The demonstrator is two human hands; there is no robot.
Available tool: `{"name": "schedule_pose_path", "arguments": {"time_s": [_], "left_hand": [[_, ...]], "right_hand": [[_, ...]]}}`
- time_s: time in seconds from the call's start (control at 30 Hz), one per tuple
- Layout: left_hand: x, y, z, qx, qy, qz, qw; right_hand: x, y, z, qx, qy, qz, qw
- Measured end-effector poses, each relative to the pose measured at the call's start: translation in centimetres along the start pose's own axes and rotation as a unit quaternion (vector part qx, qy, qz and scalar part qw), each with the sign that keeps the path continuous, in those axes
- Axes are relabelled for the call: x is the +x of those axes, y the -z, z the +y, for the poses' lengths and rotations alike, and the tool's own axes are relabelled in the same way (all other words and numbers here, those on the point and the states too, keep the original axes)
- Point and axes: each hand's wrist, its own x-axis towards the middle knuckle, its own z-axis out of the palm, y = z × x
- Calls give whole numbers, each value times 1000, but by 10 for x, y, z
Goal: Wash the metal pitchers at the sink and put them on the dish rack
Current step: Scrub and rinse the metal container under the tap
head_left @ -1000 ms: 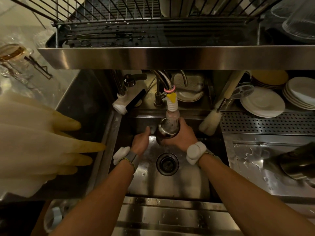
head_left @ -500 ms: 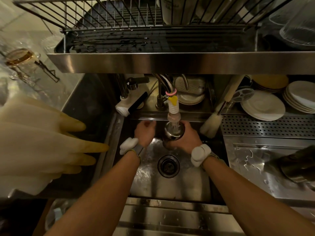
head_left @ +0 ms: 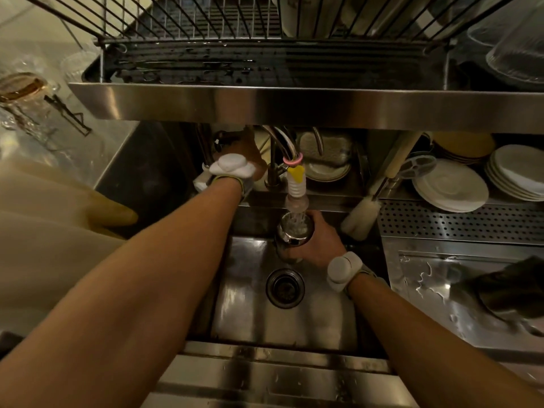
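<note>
The left hand [head_left: 245, 153] has left the sink basin and risen to the tap lever [head_left: 222, 140] at the back, just under the steel lip of the dish rack [head_left: 294, 106]. That lip hides its fingers, so whether they grip the lever cannot be told. The right hand [head_left: 322, 241] wraps its fingers round the metal pitcher [head_left: 294, 232] and holds it mouth-up, slightly tilted, directly beneath the ribbed faucet nozzle [head_left: 295, 191], higher than before, with water running into it. Below the pitcher the sink [head_left: 244, 313] lies open around the drain [head_left: 285, 287]. A bottle brush [head_left: 360, 216] leans near the right hand, at the edge of the perforated drainboard [head_left: 459, 223]. Stacked plates [head_left: 450, 187] sit behind it.
</note>
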Motion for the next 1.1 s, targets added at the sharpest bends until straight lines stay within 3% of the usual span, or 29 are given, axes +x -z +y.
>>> {"name": "schedule_pose_path", "arguments": {"time_s": [0.43,0.6,0.73,0.83,0.93,1.0,1.1], "left_hand": [[-5,-12,-11,6,-9,99,995],[-22,-8,-12,-85,-39,81,992],[-53,-33,-11,-126,-25,151,980],[-78,-67,-18,-200,28,72,977],[-100,-106,-36,-127,54,-108,985],[-107,-121,-45,-115,69,-182,974],[-106,-121,-48,-145,80,-187,968]], "right_hand": [[6,-2,4,-15,-3,0,1000],[5,0,9,-48,2,-6,999],[3,7,5,-24,0,30,999],[-3,-1,14,6,-12,70,997],[-13,-6,28,-169,-62,-29,983],[-16,-5,32,-226,-67,-45,971],[-13,3,17,-87,-53,34,994]]}}
